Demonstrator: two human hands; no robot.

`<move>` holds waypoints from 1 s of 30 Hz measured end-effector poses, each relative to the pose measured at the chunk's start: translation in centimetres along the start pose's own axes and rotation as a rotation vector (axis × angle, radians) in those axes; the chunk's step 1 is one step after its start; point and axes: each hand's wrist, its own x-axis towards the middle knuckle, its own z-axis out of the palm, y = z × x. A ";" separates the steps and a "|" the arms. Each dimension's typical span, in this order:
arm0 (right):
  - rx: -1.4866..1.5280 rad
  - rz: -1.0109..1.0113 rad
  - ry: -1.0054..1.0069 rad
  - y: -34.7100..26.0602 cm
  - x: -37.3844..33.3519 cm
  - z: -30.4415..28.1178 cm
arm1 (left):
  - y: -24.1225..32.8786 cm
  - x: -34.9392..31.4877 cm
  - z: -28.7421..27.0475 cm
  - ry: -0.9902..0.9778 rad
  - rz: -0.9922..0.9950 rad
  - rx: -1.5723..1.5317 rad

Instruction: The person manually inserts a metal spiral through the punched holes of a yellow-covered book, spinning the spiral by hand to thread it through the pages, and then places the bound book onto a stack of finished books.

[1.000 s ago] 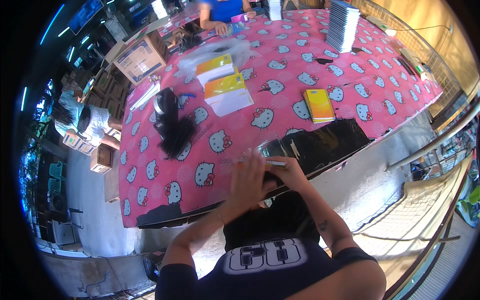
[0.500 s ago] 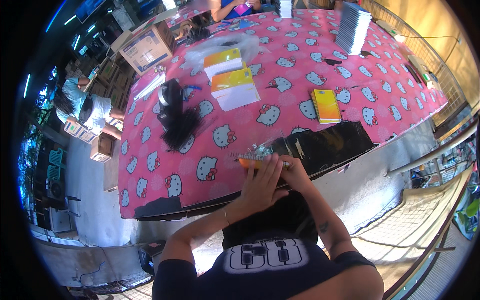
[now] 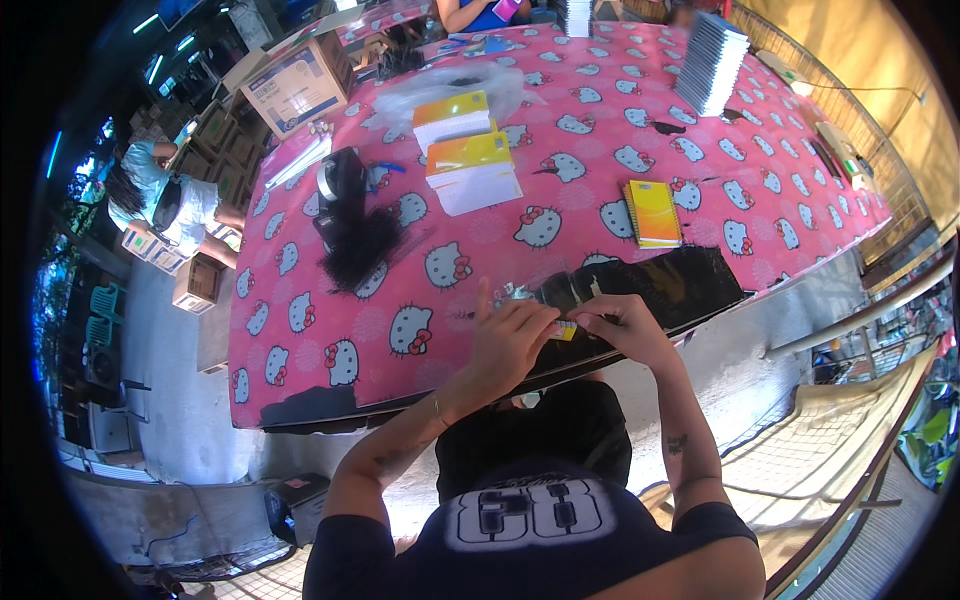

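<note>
At the table's near edge, a small yellow notebook (image 3: 565,331) is mostly hidden behind my fingers; just a yellow and white corner shows. My left hand (image 3: 512,345) is closed over it, with the index finger raised. The fingers of my right hand (image 3: 622,326) pinch at the notebook's right end; exactly what part they grip is too small to see. Just beyond my hands lies some shiny clear material (image 3: 515,292). To the right, a finished-looking yellow spiral notebook (image 3: 653,213) lies flat beside a black patch (image 3: 660,285) on the tabletop.
Two stacks of yellow-covered paper (image 3: 470,170) stand mid-table on a pink patterned cover (image 3: 450,330). Left of them are a black device (image 3: 342,185) and black bristly strands (image 3: 360,250). A tall notebook stack (image 3: 712,65), a cardboard box (image 3: 297,85) and other people are farther off.
The notebook has turned and dropped lower, so less of it shows. My right hand has shifted right and now pinches at its end; my left hand has moved slightly left.
</note>
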 end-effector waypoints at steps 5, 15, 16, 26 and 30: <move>-0.095 -0.030 -0.070 -1.2 0.5 -0.9 | 0.2 0.2 -0.2 0.007 -0.009 -0.009; 0.048 -0.089 -0.027 0.0 0.5 0.1 | 0.0 0.0 -0.2 -0.009 0.008 -0.017; 0.059 -0.118 0.009 -0.1 0.8 0.7 | -0.1 0.0 -0.2 -0.014 0.020 -0.015; 0.456 -0.031 0.263 -2.3 0.5 2.8 | -1.2 3.0 -2.9 -0.130 0.111 -0.182; -0.137 0.004 0.197 -3.3 0.5 -0.2 | -3.5 8.4 -4.5 -0.062 0.184 -0.362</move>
